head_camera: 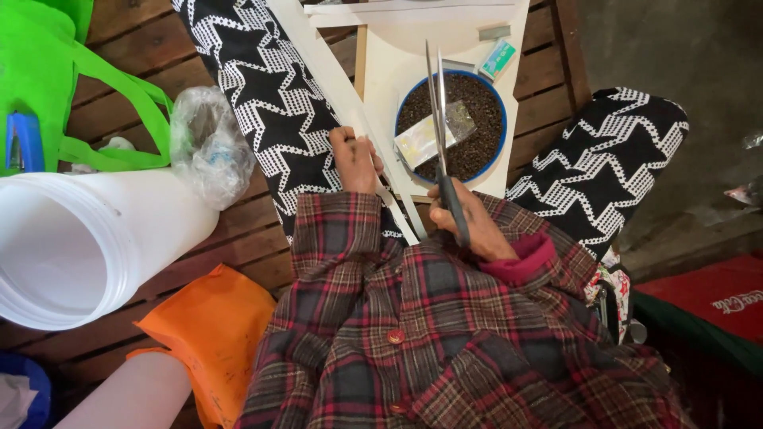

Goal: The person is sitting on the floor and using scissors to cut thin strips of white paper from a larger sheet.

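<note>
My right hand (475,224) grips the dark handles of long metal scissors (438,111), whose blades point away from me over a blue-rimmed bowl (407,98) of dark seeds. A small clear packet (431,135) lies on the seeds. My left hand (354,161) pinches a long white paper strip (327,75) that runs diagonally across my left leg. Both legs wear black-and-white patterned fabric, and my sleeves are red plaid.
A white sheet (381,71) lies under the bowl on the wooden slat floor. A large white bucket (87,238) lies on its side at left, beside a green bag (48,79), a crumpled clear plastic bag (208,147) and an orange bag (211,334). A small green-and-white packet (497,59) sits behind the bowl.
</note>
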